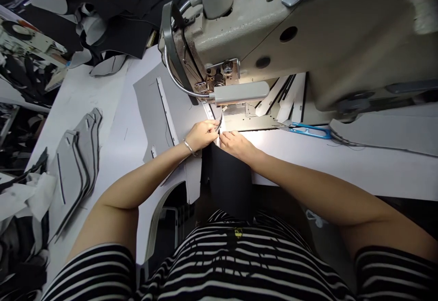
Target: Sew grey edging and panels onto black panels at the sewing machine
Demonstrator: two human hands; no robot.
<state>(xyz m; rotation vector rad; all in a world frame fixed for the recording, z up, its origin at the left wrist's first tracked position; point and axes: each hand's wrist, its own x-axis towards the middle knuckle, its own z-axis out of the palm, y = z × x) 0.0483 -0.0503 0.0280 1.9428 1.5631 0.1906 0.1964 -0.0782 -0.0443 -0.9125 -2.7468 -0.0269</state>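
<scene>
left grip and right grip pinch a small pale fabric piece between fingertips, held under the sewing machine lamp for light, over the bench.

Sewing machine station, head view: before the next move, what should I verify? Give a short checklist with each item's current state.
Hands on the work: ok, left hand and right hand pinch a small pale fabric piece.
Hands clear of the needle area of the sewing machine: ok, they are in front of it.
Gooseneck lamp: ok, lit.
Blue-handled scissors: ok, lying apart from the hands.
Black fabric panel: not ok, hanging over the table edge.
Needle thread: cannot tell, too small.
</scene>
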